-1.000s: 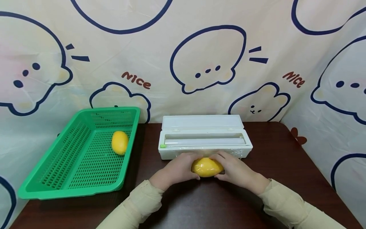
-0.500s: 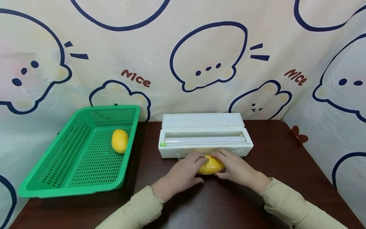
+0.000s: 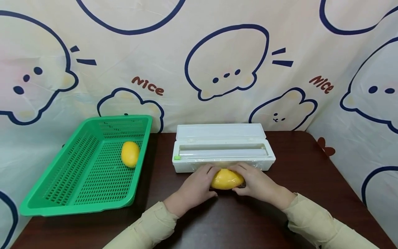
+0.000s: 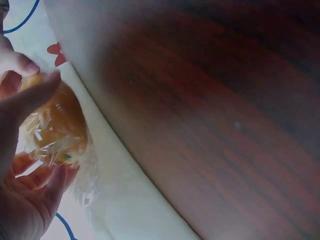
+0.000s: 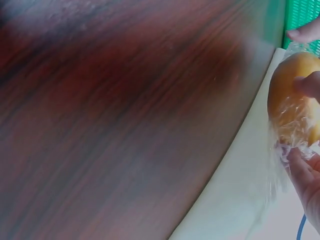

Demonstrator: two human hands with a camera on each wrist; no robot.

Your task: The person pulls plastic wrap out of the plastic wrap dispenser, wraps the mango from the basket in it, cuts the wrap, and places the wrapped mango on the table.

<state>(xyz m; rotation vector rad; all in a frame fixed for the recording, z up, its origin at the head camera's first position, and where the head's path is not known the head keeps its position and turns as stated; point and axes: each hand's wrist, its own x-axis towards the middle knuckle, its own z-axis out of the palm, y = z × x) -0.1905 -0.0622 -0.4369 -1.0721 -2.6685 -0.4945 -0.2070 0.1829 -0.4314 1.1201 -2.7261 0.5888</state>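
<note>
Both hands hold a yellow oval fruit [image 3: 227,179] just in front of a white cling film box [image 3: 224,166]. Clear film covers the fruit with glossy creases. My left hand [image 3: 195,188] grips its left end, fingers at the top and thumb low on the near side. Around the right end curl the fingers and thumb of my right hand [image 3: 259,183]. Seen from the left wrist, the fruit [image 4: 70,112] sits between fingers, and crumpled cling film [image 4: 87,187] hangs past it. In the right wrist view the wrapped fruit [image 5: 285,90] is at the right edge.
A green basket [image 3: 133,199] stands on the left, with another yellow fruit [image 3: 130,154] inside by its right wall. The box's lid [image 3: 219,131] is raised, showing a film roll [image 3: 222,153]. A green slider [image 3: 177,157] sits at its left. Patterned cloth [image 3: 174,62] backs the dark table [image 3: 298,166].
Half a second ago my left fingers lay over the fruit's top and the fruit sat slightly further right. Now the fruit is a little further left, more exposed between my hands. My right hand barely moved.
</note>
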